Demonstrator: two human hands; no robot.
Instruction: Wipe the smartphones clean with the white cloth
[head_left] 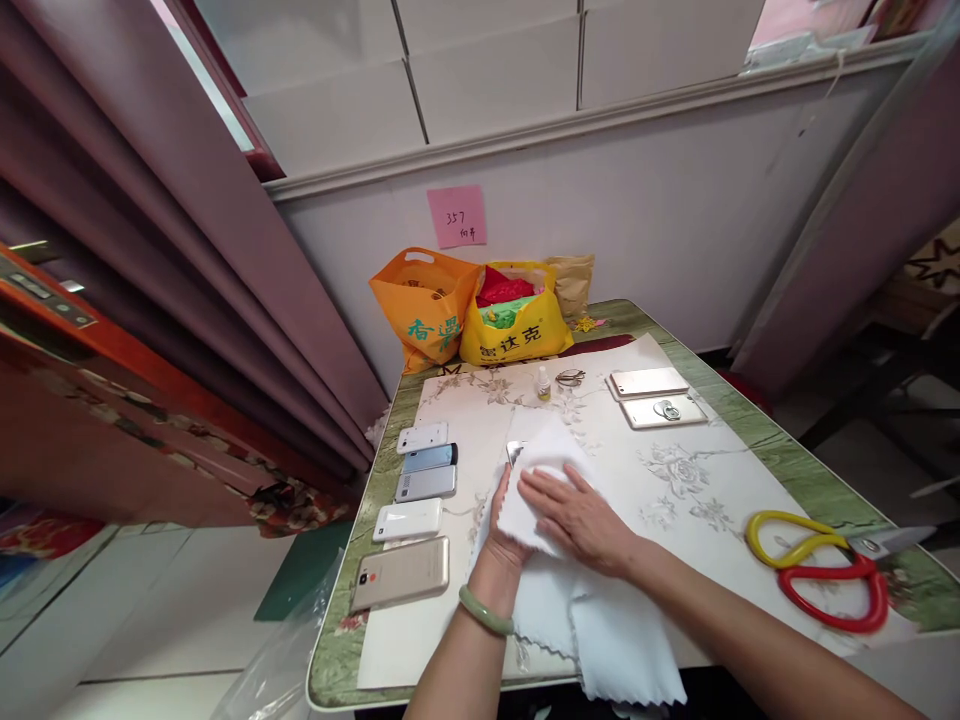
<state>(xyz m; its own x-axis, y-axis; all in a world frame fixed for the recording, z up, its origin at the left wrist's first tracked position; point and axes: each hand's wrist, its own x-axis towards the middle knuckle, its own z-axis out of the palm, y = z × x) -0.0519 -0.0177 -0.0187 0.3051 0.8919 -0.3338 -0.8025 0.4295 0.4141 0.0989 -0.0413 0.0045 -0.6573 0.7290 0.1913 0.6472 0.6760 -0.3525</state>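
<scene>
A white cloth [551,440] with zigzag edges is folded over a phone [515,452], of which only a pale corner with a dark, shiny part shows. My left hand [506,525] is closed around the phone and cloth from below, its fingers mostly hidden. On top of the cloth my right hand [577,515] lies flat with its fingers stretched and spread, pressing down. More white cloth [622,630] hangs over the near table edge. A small clear bottle [543,384] stands just beyond my hands, and a pair of glasses [570,378] lies beside it.
Several phones [409,572] form a column at left. Two more phones [664,411] lie at right. Large scissors [825,560] with yellow and red handles rest at the right edge. Behind stand an orange bag [424,290], a yellow bag [517,340] and a tan packet [574,282].
</scene>
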